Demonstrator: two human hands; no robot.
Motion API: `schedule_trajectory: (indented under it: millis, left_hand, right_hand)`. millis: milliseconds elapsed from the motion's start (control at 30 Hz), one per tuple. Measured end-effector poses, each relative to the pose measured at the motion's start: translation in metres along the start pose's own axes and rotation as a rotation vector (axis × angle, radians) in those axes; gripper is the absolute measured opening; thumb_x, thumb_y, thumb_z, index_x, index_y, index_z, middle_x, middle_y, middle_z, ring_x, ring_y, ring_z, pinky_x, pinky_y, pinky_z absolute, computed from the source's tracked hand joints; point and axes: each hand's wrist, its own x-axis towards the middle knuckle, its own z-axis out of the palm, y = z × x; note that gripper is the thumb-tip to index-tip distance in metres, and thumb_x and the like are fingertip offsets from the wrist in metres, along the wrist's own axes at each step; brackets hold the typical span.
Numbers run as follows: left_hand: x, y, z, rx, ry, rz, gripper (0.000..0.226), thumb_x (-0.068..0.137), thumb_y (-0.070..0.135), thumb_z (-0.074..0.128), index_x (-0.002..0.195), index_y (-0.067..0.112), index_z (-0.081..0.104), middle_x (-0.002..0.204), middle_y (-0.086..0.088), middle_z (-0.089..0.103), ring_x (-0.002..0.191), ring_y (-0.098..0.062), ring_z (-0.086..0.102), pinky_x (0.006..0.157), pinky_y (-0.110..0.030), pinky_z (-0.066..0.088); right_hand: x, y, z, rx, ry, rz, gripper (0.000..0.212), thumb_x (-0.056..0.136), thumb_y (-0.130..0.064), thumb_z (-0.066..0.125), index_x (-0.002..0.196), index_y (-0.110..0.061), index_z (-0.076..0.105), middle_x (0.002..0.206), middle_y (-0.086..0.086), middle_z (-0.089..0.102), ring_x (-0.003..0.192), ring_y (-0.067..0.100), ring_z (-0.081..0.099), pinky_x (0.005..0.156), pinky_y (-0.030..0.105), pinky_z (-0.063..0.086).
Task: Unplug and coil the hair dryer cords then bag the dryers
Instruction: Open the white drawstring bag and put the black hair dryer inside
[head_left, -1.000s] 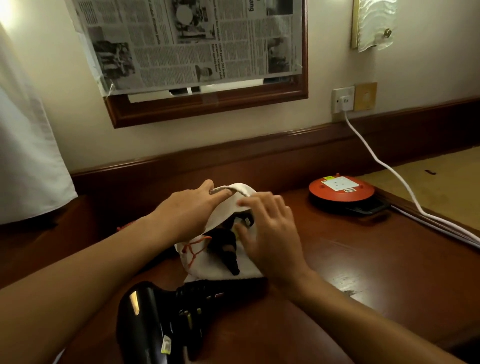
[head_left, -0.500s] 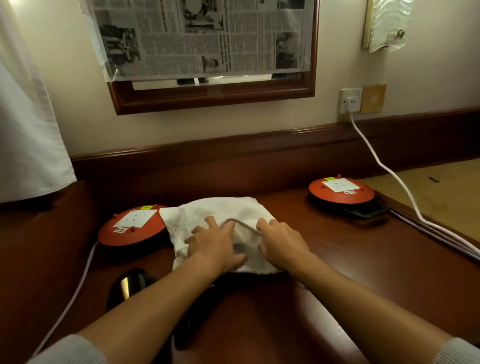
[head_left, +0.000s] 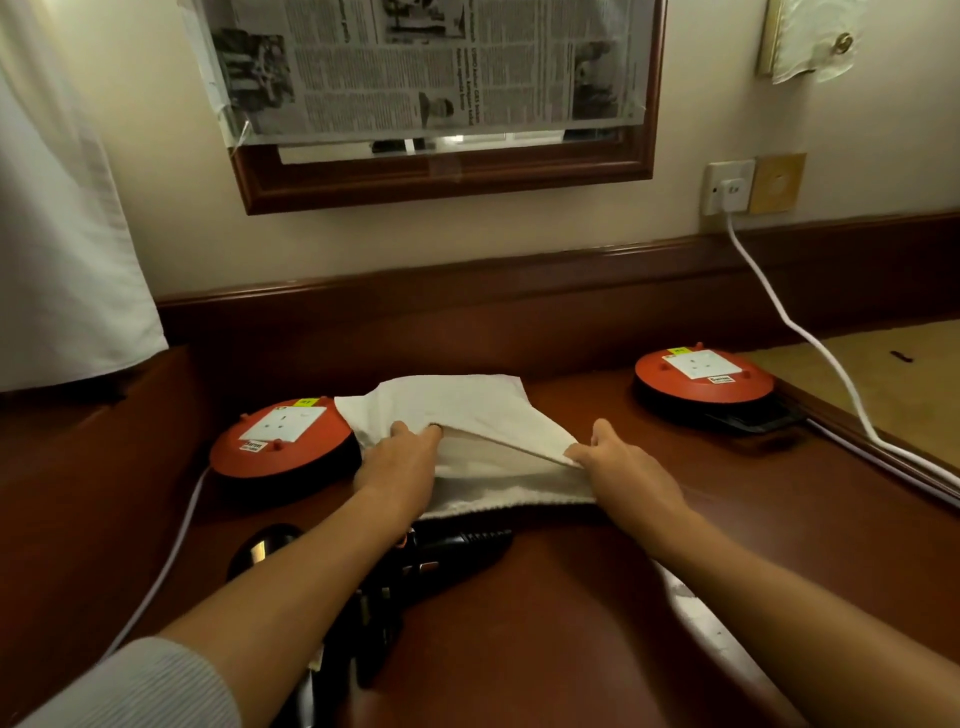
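A white cloth bag (head_left: 483, 410) lies flat in the middle of the dark wooden desk (head_left: 571, 597). My left hand (head_left: 400, 460) grips the upper layer of the bag's mouth at its left side. My right hand (head_left: 618, 462) pinches the same edge at the right, and the two hands spread the mouth wide. A black hair dryer (head_left: 415, 566) lies on the desk just in front of the bag, partly under my left forearm. What is inside the bag is hidden.
Two orange cable reels stand on the desk, one to the left of the bag (head_left: 283, 441) and one at the right (head_left: 701, 376). A white cord (head_left: 800, 332) runs from the wall socket (head_left: 727, 187) down the desk's right edge. A newspaper-covered mirror (head_left: 441, 104) hangs above.
A second ago the bag stood bunched up with a black dryer showing in it. It has since been laid flat, and my hands have moved apart, pulling its mouth wide.
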Motion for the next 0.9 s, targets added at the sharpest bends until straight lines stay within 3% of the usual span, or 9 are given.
schedule_trajectory:
  millis: [100, 167, 267, 333, 433, 633, 800, 900]
  left_hand:
    - [0.006, -0.005, -0.002, -0.112, 0.013, 0.143, 0.031, 0.094, 0.023, 0.058, 0.122, 0.022, 0.044, 0.111, -0.009, 0.05, 0.087, -0.03, 0.056, 0.072, -0.04, 0.051]
    - [0.009, -0.012, -0.009, -0.082, 0.022, 0.184, 0.047, 0.092, 0.021, 0.061, 0.133, 0.027, 0.039, 0.116, -0.009, 0.052, 0.092, -0.032, 0.059, 0.073, -0.04, 0.051]
    - [0.012, -0.027, -0.025, 0.059, 0.057, 0.177, 0.076, 0.089, 0.023, 0.065, 0.151, 0.033, 0.022, 0.127, -0.01, 0.049, 0.1, -0.035, 0.061, 0.069, -0.039, 0.046]
    - [0.012, -0.038, -0.033, 0.098, 0.088, 0.165, 0.078, 0.09, 0.022, 0.063, 0.153, 0.035, 0.018, 0.129, -0.01, 0.046, 0.1, -0.035, 0.061, 0.066, -0.038, 0.043]
    - [0.01, -0.052, -0.042, 0.084, 0.148, 0.166, 0.073, 0.092, 0.016, 0.058, 0.151, 0.038, 0.021, 0.121, -0.01, 0.048, 0.09, -0.037, 0.062, 0.067, -0.043, 0.048]
    - [-0.007, -0.067, -0.057, 0.138, 0.213, 0.165, 0.07, 0.093, 0.027, 0.061, 0.151, 0.035, 0.022, 0.122, -0.009, 0.047, 0.089, -0.032, 0.063, 0.061, -0.037, 0.039]
    - [-0.017, -0.078, -0.054, 0.092, 0.201, 0.185, 0.07, 0.094, 0.029, 0.062, 0.152, 0.033, 0.023, 0.122, -0.009, 0.048, 0.087, -0.032, 0.062, 0.062, -0.035, 0.039]
    - [-0.02, -0.081, -0.053, 0.077, 0.195, 0.192, 0.07, 0.092, 0.027, 0.063, 0.15, 0.033, 0.025, 0.12, -0.009, 0.048, 0.092, -0.032, 0.062, 0.062, -0.035, 0.039]
  right_hand:
    - [-0.006, -0.001, -0.004, 0.0, 0.005, 0.038, 0.038, 0.091, -0.016, 0.063, 0.127, -0.022, 0.054, 0.103, 0.005, 0.045, 0.086, 0.025, 0.054, 0.066, 0.038, 0.053]
    - [-0.013, -0.014, -0.011, 0.004, 0.042, -0.003, 0.053, 0.094, -0.029, 0.059, 0.144, -0.024, 0.042, 0.123, 0.006, 0.05, 0.108, 0.027, 0.05, 0.082, 0.036, 0.046]
    - [-0.029, -0.052, -0.03, 0.069, 0.104, -0.173, 0.062, 0.093, -0.047, 0.055, 0.148, -0.025, 0.039, 0.137, 0.004, 0.048, 0.123, 0.025, 0.043, 0.095, 0.038, 0.041]
    - [-0.04, -0.079, -0.043, 0.184, 0.102, -0.341, 0.053, 0.093, -0.046, 0.054, 0.141, -0.025, 0.047, 0.133, 0.0, 0.051, 0.122, 0.021, 0.045, 0.097, 0.037, 0.044]
    - [-0.047, -0.112, -0.052, 0.384, -0.028, -0.528, 0.041, 0.094, -0.038, 0.057, 0.132, -0.023, 0.055, 0.12, -0.003, 0.058, 0.109, 0.012, 0.051, 0.09, 0.034, 0.051]
    - [-0.042, -0.143, -0.034, 0.415, -0.099, -0.563, 0.087, 0.085, -0.051, 0.068, 0.154, -0.025, 0.022, 0.14, -0.002, 0.036, 0.121, 0.018, 0.047, 0.093, 0.035, 0.052]
    - [-0.045, -0.147, -0.033, 0.21, -0.1, -0.668, 0.091, 0.08, -0.039, 0.065, 0.156, -0.033, 0.013, 0.152, 0.003, 0.026, 0.128, 0.026, 0.036, 0.1, 0.041, 0.042]
    - [-0.048, -0.148, -0.037, 0.137, -0.116, -0.653, 0.101, 0.079, -0.051, 0.07, 0.156, -0.036, 0.006, 0.15, 0.004, 0.023, 0.127, 0.027, 0.03, 0.102, 0.042, 0.037]
